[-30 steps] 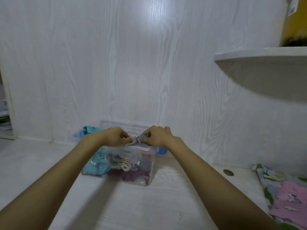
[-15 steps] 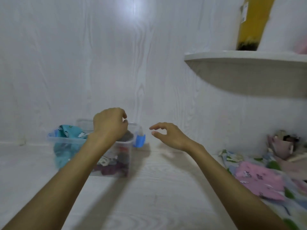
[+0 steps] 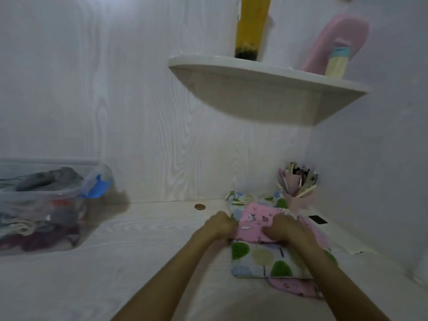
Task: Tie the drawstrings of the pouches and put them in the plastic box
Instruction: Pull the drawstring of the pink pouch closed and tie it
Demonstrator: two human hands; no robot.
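White desk; left hand and right hand both gripping pink pouch.

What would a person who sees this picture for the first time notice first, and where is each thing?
Most striking are the two hands, left hand and right hand, gripping a pink pouch that lies on a tree-patterned cloth at the right of the white table. At the far left stands the plastic box, open and already holding several cloth pieces. Above, a yellow bottle stands on a corner shelf.
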